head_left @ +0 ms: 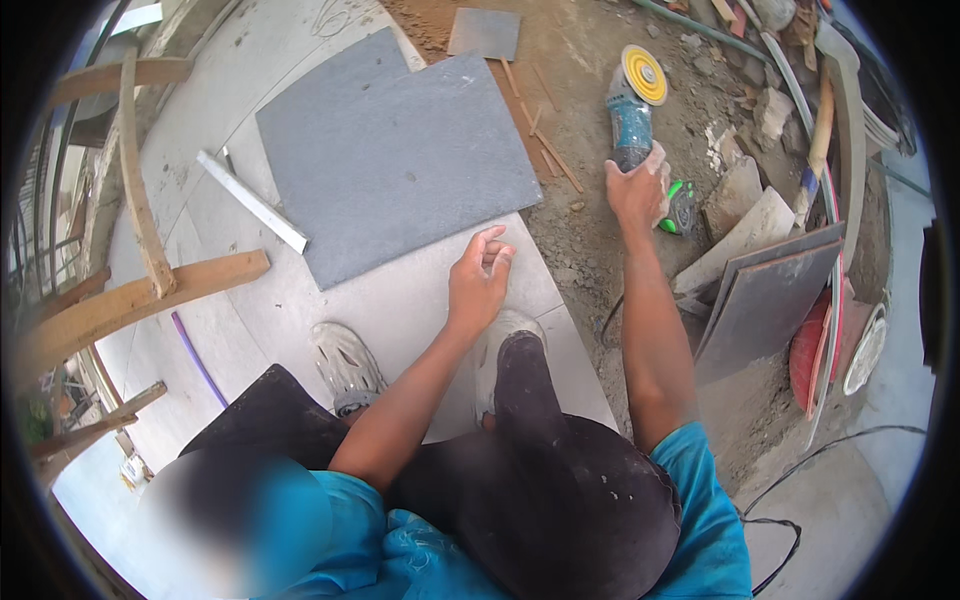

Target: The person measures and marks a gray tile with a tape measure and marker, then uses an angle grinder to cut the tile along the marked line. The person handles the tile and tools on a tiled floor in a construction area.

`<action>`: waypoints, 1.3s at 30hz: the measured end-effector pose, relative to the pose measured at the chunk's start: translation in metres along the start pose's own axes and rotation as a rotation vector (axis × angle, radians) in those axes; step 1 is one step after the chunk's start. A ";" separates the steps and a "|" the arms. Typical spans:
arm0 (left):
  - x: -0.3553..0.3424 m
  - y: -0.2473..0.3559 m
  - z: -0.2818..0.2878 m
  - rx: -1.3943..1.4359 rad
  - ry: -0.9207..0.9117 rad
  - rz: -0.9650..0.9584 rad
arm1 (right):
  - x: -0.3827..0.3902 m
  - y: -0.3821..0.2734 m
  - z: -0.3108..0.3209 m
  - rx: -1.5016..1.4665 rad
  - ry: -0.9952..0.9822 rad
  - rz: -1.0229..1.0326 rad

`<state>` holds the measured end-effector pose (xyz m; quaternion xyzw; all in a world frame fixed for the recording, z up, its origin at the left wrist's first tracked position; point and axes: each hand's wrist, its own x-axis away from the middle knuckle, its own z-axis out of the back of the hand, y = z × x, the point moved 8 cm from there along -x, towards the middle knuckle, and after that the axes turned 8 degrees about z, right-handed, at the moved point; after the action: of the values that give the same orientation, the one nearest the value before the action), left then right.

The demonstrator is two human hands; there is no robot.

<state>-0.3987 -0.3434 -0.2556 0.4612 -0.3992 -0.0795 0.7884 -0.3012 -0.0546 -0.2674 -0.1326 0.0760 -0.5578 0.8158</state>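
My right hand [638, 192] is wrapped round the rear of a blue angle grinder [630, 118]. Its yellow disc [645, 75] faces up, at the end away from me, over the dirt to the right of the tiles. Just in front of my knees, my left hand [478, 285] holds nothing, with its fingers loosely bent and apart. Beyond it a large dark grey slab [385, 160], with a step cut in its far edge, lies flat on the pale tiles. A small green and black thing [679, 207], too indistinct to name, lies beside my right wrist.
A white metal bar [254, 202] lies left of the slab, near wooden beams [150, 300]. Thin wooden sticks [540, 130] and a smaller grey tile [485, 34] lie beyond. At right stand leaning tiles [770, 300], rubble [772, 115] and a black cable [790, 522].
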 end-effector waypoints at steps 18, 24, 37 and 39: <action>-0.096 -0.060 0.351 -0.404 1.054 0.511 | -0.005 0.020 -0.017 0.195 0.028 0.034; -0.113 -0.080 0.385 -0.187 1.148 0.373 | 0.001 0.019 -0.019 0.161 0.039 0.045; -0.166 -0.074 0.457 -0.531 1.075 0.533 | 0.010 0.014 -0.002 0.082 0.087 0.141; -0.172 -0.067 0.460 -0.575 1.098 0.471 | 0.014 0.010 0.004 0.105 0.112 0.133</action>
<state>-0.8211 -0.6016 -0.2870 0.1063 0.0074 0.2381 0.9654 -0.2861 -0.0640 -0.2662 -0.0531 0.1009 -0.5120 0.8514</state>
